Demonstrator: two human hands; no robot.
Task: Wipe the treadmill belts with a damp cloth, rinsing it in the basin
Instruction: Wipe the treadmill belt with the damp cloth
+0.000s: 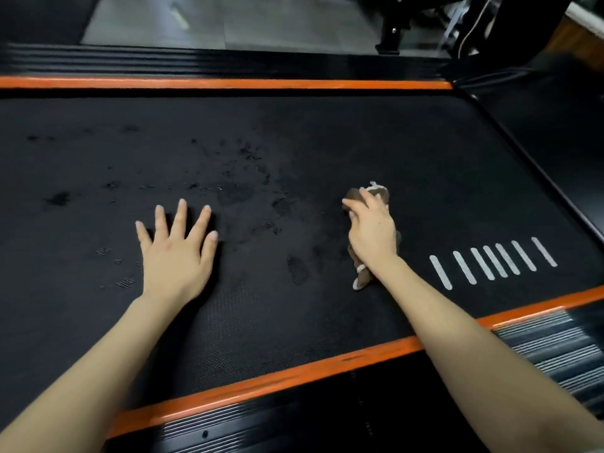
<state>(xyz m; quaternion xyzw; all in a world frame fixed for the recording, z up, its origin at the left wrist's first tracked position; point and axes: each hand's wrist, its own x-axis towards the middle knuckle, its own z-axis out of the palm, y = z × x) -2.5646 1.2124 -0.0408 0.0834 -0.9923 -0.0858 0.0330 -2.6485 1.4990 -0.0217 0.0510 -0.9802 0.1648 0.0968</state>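
Resting palm-down on the black treadmill belt (294, 142), the left hand (176, 253) lies flat with its fingers straight and spread, holding nothing. Well apart from it, further right along the belt, the right hand (371, 230) curls its fingers over a bunched brown cloth (358, 193) with a pale edge and holds it down against the belt. One end of the cloth pokes out beyond the fingertips and another trails out under the wrist toward the near edge. Between the two hands, and out past the left one, the belt's textured surface carries darker damp blotches (242, 191) and small specks. Printed on the belt to the right of the cloth is a row of seven slanted white bars (493, 261), the middle ones set closer together than the outer ones. An orange strip (294, 374) borders the belt on the near side, with a ribbed black side rail (549, 341) just outside it. A second orange strip (228, 83) runs along the far side, backed by another ribbed black rail (228, 60). Beyond that lie grey floor (228, 21) and blurred dark equipment (392, 27).
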